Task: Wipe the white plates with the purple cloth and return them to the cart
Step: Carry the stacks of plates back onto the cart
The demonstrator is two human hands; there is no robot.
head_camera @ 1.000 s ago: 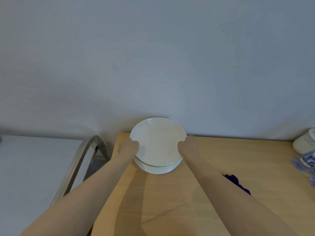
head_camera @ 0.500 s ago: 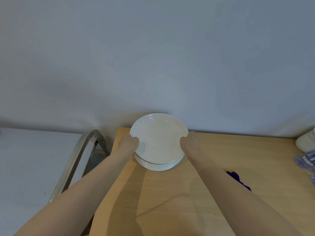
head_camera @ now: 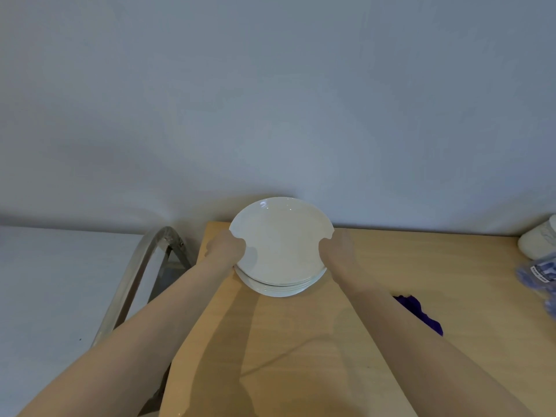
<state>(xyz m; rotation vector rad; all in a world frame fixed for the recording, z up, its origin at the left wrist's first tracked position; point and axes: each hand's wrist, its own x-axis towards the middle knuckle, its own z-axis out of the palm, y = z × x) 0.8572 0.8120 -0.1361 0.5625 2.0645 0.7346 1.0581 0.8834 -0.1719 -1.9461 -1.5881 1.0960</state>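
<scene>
A person is reaching both bare arms forward across a light wooden table (head_camera: 301, 356) toward a stack of white plates (head_camera: 281, 288) sitting at its far edge, close against a plain grey wall. The left hand (head_camera: 225, 246) is gripping the left rim of the top plate (head_camera: 279, 239) and the right hand (head_camera: 337, 249) is gripping the right rim, each with the thumb over the edge and the fingers hidden beneath. The top plate is tilting, its far edge raised and its near edge low over the stack, likely so it can be separated from the plates below for wiping. The purple cloth (head_camera: 421, 314) is lying bunched on the table to the right, partly hidden by the right forearm, within easy reach. A curved metal bar (head_camera: 132, 284), probably the cart's handle, is standing just left of the table. A white jar (head_camera: 538, 242) and a blue packet (head_camera: 541, 275) are sitting at the far right.
</scene>
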